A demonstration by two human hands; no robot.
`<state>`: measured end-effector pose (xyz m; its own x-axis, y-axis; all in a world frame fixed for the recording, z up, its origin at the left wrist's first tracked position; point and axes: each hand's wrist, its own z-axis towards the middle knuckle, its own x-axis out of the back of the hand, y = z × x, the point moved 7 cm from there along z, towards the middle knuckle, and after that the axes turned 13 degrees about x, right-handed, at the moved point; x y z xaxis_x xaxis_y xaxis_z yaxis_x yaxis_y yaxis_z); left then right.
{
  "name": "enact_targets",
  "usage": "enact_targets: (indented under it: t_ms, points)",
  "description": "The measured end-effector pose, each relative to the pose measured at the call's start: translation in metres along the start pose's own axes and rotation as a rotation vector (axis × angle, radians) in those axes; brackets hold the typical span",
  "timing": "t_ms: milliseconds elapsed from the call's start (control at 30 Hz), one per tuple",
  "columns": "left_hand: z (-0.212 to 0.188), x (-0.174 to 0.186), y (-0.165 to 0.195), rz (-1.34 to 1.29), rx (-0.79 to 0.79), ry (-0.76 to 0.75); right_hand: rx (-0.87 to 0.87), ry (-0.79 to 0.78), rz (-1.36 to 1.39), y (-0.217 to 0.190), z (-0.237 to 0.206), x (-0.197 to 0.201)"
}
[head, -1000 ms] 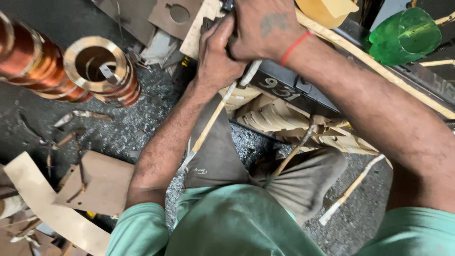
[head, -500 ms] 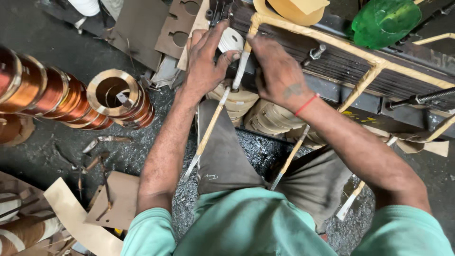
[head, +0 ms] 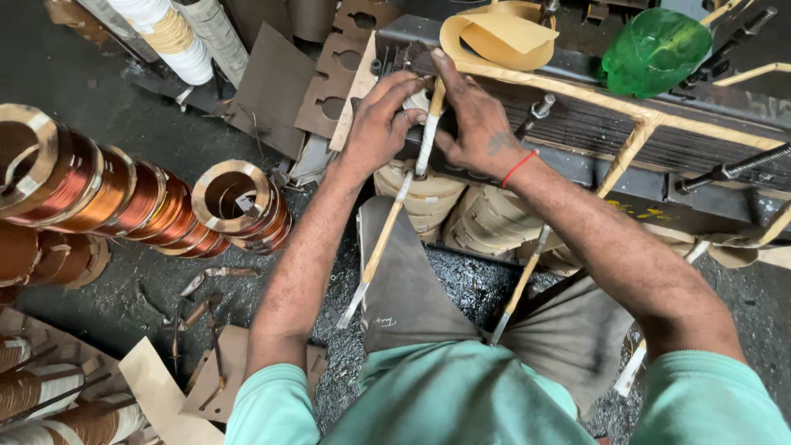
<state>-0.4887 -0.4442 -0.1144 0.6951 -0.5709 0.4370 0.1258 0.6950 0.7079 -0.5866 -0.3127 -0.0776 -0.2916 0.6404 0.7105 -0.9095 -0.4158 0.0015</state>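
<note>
A long tan paper-wrapped strip (head: 381, 247) runs from the dark metal core (head: 577, 132) down over my lap. My left hand (head: 381, 125) pinches a small piece of white tape (head: 416, 103) against the strip's upper part. My right hand (head: 478, 124), with a red thread at the wrist, grips the top of the same strip from the other side, thumb pressed on it. A second similar strip (head: 521, 284) hangs to the right, untouched. Paper-wound coils (head: 486, 218) sit just under my hands.
Copper wire coils (head: 239, 206) and a longer row of them (head: 91, 185) lie at left. Brown cardboard cut-outs (head: 338, 74) and white rolls (head: 177, 37) are at the back. A tan paper roll (head: 494, 37) and a green plastic object (head: 655, 49) rest on the core. Threaded rods (head: 729, 169) stick out right.
My hands were stacked together on the core a second ago; they have separated and now hold the strip from either side. The view has drawn back and tilted.
</note>
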Motion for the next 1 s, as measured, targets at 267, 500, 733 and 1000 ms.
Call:
enact_targets:
  t_ms: [267, 500, 733, 1000]
  points:
    - [0.003, -0.008, -0.011, -0.018, 0.124, -0.039, -0.035, -0.386, -0.199, 0.0, 0.012, -0.006]
    - [0.003, -0.001, -0.017, -0.164, 0.232, 0.126, 0.221, -0.681, -0.426, -0.018, 0.007, 0.022]
    - [-0.02, -0.008, -0.026, -0.358, 0.765, 0.129, 0.333, -0.752, -0.532, -0.027, 0.019, 0.065]
    - [-0.004, -0.02, 0.002, -0.228, 0.66, 0.12, 0.047, -1.161, -0.471, 0.008, 0.028, 0.023]
